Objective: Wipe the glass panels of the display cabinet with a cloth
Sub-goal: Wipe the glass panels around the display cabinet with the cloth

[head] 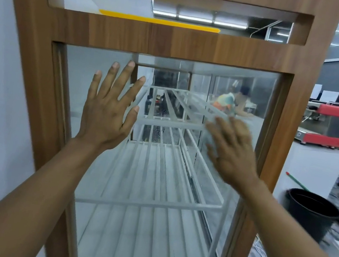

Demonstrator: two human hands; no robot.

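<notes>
Two bare hands up against the glass panel (156, 171) of the display cabinet (117, 31), which fills the centre of the frame with its wood frame running top to bottom. Left hand (107, 113) at centre left, palm toward the glass, fingers (125, 79) spread wide and straight, holding nothing; looks flat on the panel. Right hand (231, 150) at centre right, motion-blurred, palm also toward the glass, fingers (216, 129) loosely splayed; something pale and see-through sits under them, cannot tell if it is a cloth or just blur and reflection. Ring on one right finger. Inside the cabinet, white slatted shelves (152, 193) on two levels, seen through the glass, bare. Upper part of the cabinet has a long slot (176, 9) with a yellow strip (160, 21) showing through it. Right edge of the frame: black bucket (310, 212) on the floor at lower right, a red and grey espresso machine (330, 125) on a white desk (315, 167) above it. Another person in a colourful shirt (225, 102) visible through the glass, upper centre right. Grey wall at left of frame.
</notes>
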